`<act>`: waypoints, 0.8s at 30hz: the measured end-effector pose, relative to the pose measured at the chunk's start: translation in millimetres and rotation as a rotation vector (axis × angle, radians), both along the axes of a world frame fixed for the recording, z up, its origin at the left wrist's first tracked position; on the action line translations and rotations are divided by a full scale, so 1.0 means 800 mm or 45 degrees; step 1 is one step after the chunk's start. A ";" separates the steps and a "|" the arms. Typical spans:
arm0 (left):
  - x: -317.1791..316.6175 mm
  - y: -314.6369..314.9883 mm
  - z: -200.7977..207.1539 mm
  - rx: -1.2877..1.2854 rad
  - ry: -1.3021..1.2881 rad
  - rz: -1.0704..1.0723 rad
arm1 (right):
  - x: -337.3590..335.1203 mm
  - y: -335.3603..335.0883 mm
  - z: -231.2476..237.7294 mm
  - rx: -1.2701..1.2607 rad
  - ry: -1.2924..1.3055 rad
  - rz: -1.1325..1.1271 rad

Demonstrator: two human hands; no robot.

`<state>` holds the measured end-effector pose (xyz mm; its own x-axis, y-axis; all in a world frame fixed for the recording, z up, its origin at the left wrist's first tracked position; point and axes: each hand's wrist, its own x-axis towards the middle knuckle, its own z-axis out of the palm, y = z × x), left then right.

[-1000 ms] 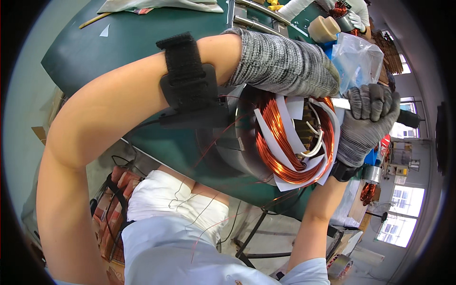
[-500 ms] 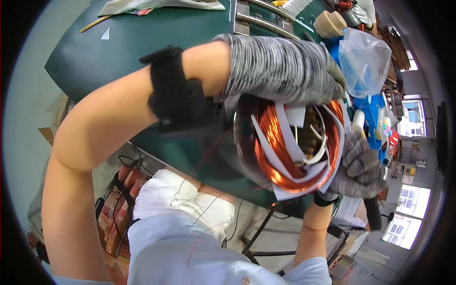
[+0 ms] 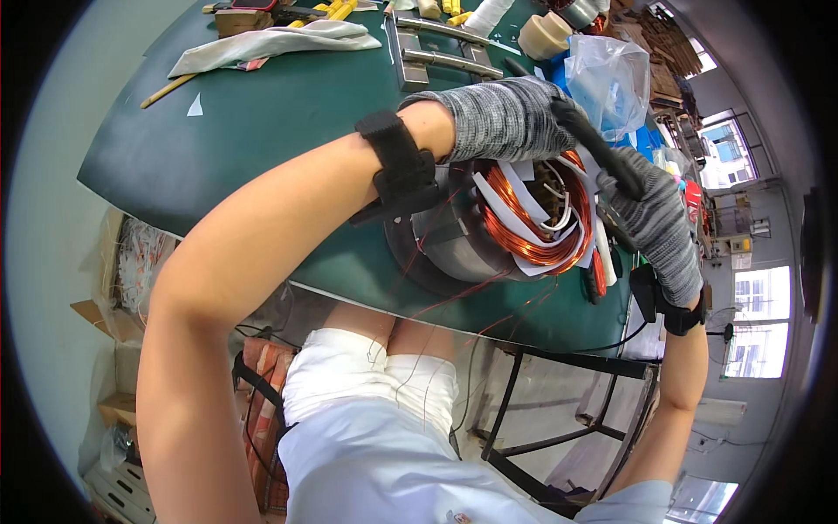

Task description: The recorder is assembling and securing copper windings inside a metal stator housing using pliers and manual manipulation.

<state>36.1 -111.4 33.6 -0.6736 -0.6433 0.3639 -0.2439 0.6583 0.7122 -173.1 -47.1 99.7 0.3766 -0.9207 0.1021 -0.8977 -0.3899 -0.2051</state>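
A stator (image 3: pixel 449 240) lies on its side, a dark metal cylinder with copper wire coils (image 3: pixel 506 223) bulging from its right end. White insulating paper (image 3: pixel 497 205) is tucked between the coils, and white sleeved leads curl inside the opening. My left hand (image 3: pixel 515 118), in a grey knitted glove, lies over the top of the coil end; its fingertips are hidden. My right hand (image 3: pixel 650 210), gloved alike, is closed on a black rod-like handle (image 3: pixel 602 148) to the right of the coils. The handle's upper end reaches my left hand. Thin copper wires trail toward my lap.
The stator rests on a green table (image 3: pixel 262 113). Metal rails (image 3: pixel 449 57), a pale cloth (image 3: pixel 279 44) and tape rolls (image 3: pixel 546 37) lie toward the back. A clear plastic bag (image 3: pixel 607 83) stands at the back right. Red-handled pliers (image 3: pixel 598 275) lie by the near edge.
My right hand has risen from beside the coils' lower right, bringing the black handle up near my left hand. The view has shifted, showing more of the table and stator body.
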 end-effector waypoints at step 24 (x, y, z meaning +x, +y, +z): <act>-0.009 0.014 -0.017 -0.188 0.000 0.240 | -0.007 0.015 -0.050 0.491 -1.011 -0.323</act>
